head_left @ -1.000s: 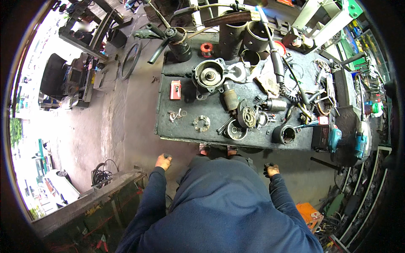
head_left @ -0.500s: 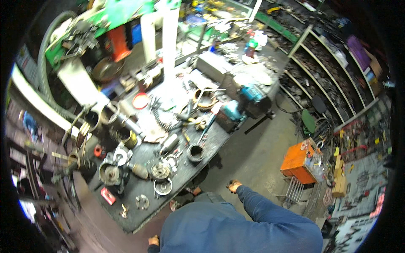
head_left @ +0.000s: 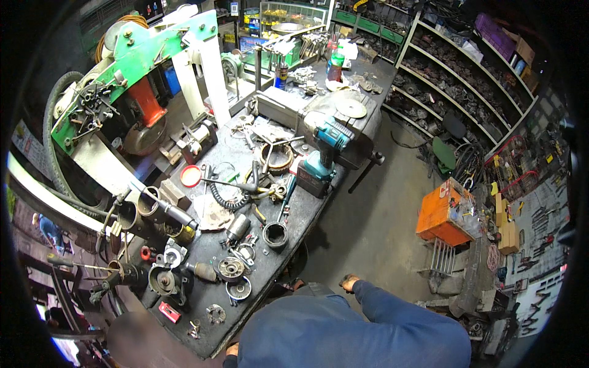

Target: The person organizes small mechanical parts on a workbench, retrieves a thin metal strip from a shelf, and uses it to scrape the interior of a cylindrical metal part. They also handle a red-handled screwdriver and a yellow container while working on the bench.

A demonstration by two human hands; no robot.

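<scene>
My right hand point(head_left: 350, 283) hangs over the floor to the right of the workbench point(head_left: 216, 336). Its fingers look dark and small, and whether they hold anything is unclear. Only a bit of my left hand point(head_left: 232, 349) shows past my blue sleeve, beside the bench's near corner; its fingers are hidden. Nearest to it on the bench lie a toothed metal ring point(head_left: 216, 314), a small red box point(head_left: 169, 311) and a round metal housing point(head_left: 162, 281). A dark cylindrical cup point(head_left: 275, 235) stands by the bench edge, and a teal cordless impact wrench point(head_left: 323, 161) stands upright farther back.
A bench vise point(head_left: 362, 150) juts from the bench's right side. A green and white press point(head_left: 92, 147) rises at the left. To the right are an orange cabinet point(head_left: 443, 211), shelves point(head_left: 457, 83) full of parts and a tool wall point(head_left: 543, 227). A blurred patch covers the lower left.
The view has steadied and sharpened, with the bench shifting in it. My right hand shows slightly farther right and lower. My left hand is more hidden behind my body.
</scene>
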